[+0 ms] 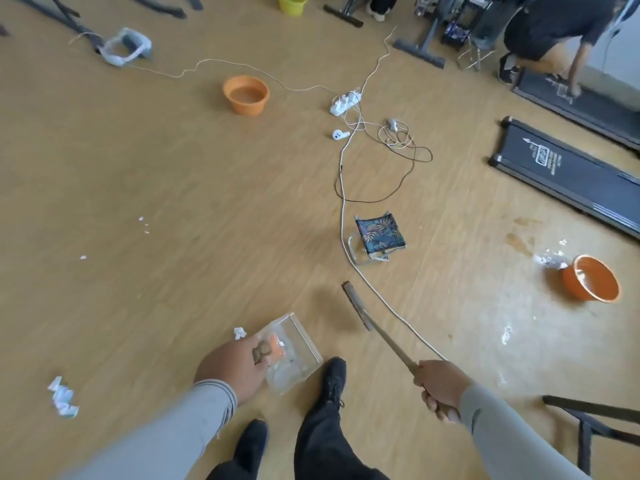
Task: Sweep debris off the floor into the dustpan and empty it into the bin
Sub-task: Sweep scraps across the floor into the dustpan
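My left hand (230,367) grips the handle of a clear plastic dustpan (298,344) held low over the wooden floor, with orange and pale scraps inside it. My right hand (438,386) grips the long handle of a broom, whose brush head (356,304) hovers near the floor ahead of my right shoe. A white paper scrap (239,332) lies just left of the dustpan. A bigger crumpled paper (62,396) lies at lower left. Small white bits (143,225) are scattered further out on the left.
A white cable (343,209) runs past the broom to a power strip (346,102). A folding stool (379,237) lies ahead. Orange buckets sit at centre back (246,95) and right (592,278), with wet patches and wrappers (549,258) nearby. Treadmills (561,171) and a person (547,36) are at right.
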Demonstrator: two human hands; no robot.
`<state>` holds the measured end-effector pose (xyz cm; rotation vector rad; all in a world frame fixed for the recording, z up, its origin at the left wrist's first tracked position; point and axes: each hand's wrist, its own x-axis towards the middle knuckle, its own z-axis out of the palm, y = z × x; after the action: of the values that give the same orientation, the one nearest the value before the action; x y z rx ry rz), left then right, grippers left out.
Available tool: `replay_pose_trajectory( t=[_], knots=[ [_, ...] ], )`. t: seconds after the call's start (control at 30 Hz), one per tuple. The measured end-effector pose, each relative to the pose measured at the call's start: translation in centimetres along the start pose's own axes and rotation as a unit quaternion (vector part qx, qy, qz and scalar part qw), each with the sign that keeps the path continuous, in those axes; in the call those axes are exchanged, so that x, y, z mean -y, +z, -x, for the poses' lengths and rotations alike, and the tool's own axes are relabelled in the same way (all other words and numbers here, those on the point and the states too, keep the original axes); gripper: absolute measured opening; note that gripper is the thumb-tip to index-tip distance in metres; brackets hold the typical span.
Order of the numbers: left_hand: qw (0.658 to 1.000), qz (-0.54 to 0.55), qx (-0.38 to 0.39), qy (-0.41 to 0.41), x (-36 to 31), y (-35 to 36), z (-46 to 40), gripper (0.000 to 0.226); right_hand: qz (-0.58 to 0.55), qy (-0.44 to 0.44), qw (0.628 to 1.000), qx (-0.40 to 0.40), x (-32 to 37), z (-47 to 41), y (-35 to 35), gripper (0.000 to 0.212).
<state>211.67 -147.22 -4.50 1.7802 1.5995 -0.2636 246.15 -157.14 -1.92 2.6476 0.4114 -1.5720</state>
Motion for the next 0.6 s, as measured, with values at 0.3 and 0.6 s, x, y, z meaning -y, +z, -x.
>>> replay_pose_trajectory(
  t=[0.3, 0.6],
  knots=[
    [0.996, -0.008, -0.003, -0.087, -5.5, 1.6, -6.1, 0.011, 0.18, -0.187, 0.966, 0.024, 15.5, -11.6, -4.9, 0.014],
    [0.988, -0.003, 0.013, -0.154, -4.8, 2.8, -8.3, 0.013, 0.399, -0.186, 0.897, 0.032, 17.3, -17.3, -5.3, 0.066]
  ],
)
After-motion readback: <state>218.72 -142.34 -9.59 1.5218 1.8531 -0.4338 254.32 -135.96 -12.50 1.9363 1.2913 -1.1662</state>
